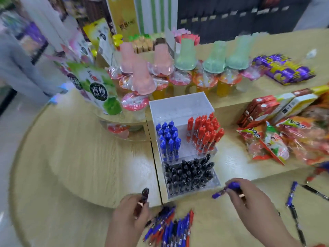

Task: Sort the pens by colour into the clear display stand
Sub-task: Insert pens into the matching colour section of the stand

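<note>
A clear stepped display stand (179, 107) sits mid-table. Its middle step holds blue pens (169, 139) on the left and red pens (206, 132) on the right; the front step is packed with black pens (188, 175). My left hand (130, 216) grips a black pen (145, 194), tip up, left of the stand's front corner. My right hand (249, 198) pinches a blue pen (226, 189) just in front of the stand's right corner. A loose pile of mixed blue, red and black pens (170, 229) lies between my hands.
Loose blue and black pens (292, 193) lie at the right. Snack packets (284, 139) and boxes (260, 107) crowd the right side. Jelly cups with pink and green lids (160, 75) and green pouches (99, 90) stand behind the stand on a raised shelf.
</note>
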The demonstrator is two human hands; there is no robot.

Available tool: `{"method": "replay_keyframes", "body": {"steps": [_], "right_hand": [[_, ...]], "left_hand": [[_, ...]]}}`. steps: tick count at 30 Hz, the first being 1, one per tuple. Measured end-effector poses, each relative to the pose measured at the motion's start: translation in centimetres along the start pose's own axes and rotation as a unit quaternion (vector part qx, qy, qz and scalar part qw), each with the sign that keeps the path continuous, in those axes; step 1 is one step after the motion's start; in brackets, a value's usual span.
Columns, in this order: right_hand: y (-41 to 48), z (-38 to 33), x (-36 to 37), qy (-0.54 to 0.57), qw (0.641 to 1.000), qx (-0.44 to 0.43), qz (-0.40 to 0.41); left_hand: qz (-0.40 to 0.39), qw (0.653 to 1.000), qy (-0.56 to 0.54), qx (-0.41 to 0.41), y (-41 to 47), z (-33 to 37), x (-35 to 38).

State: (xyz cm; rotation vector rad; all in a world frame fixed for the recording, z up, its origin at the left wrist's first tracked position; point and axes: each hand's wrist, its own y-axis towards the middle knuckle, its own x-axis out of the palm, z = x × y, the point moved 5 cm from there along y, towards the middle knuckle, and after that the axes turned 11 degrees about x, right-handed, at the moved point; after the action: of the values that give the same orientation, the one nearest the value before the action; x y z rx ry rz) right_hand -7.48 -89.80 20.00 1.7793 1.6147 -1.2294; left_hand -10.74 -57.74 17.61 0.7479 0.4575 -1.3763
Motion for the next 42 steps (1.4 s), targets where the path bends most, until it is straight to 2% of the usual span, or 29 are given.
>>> {"method": "replay_keyframes", "body": {"steps": [3, 9, 12, 15, 20, 24, 27, 35, 42], "right_hand": [[-0.3, -4.2, -5.0, 0.038, 0.997, -0.054, 0.03], [1.3, -12.7, -9.9, 0.099, 0.98, -0.143, 0.1], [3.1, -15.8, -10.2, 0.104, 0.979, -0.153, 0.088], [5.5, -17.8, -9.6, 0.063, 0.981, -0.173, 0.064], [8.3, -18.4, -7.7, -0.007, 0.979, -0.203, 0.034], [9.4, -18.5, -6.1, -0.031, 0.97, -0.242, 0.003], [10.1, -18.6, -5.7, -0.04, 0.969, -0.245, 0.013], [11.4, -19.0, -5.4, -0.078, 0.971, -0.225, 0.021], [11.8, -20.6, -5.2, -0.17, 0.95, -0.261, 0.001]], "left_hand": [[0.055, 0.997, -0.045, -0.014, 2.6, 2.4, -2.4], [0.124, 0.983, -0.128, 0.043, 8.6, 10.1, -5.4], [0.123, 0.978, -0.16, 0.056, 10.9, 12.2, -5.8], [0.116, 0.978, -0.161, 0.06, 12.6, 13.3, -5.6], [0.085, 0.983, -0.156, 0.04, 13.6, 13.0, -4.8], [0.098, 0.977, -0.187, -0.005, 14.1, 11.9, -4.6], [0.104, 0.972, -0.209, -0.023, 14.5, 11.3, -4.2], [0.077, 0.986, -0.147, 0.028, 15.9, 12.2, -3.8], [0.048, 0.991, -0.122, 0.038, 15.9, 12.3, -3.4]]}}
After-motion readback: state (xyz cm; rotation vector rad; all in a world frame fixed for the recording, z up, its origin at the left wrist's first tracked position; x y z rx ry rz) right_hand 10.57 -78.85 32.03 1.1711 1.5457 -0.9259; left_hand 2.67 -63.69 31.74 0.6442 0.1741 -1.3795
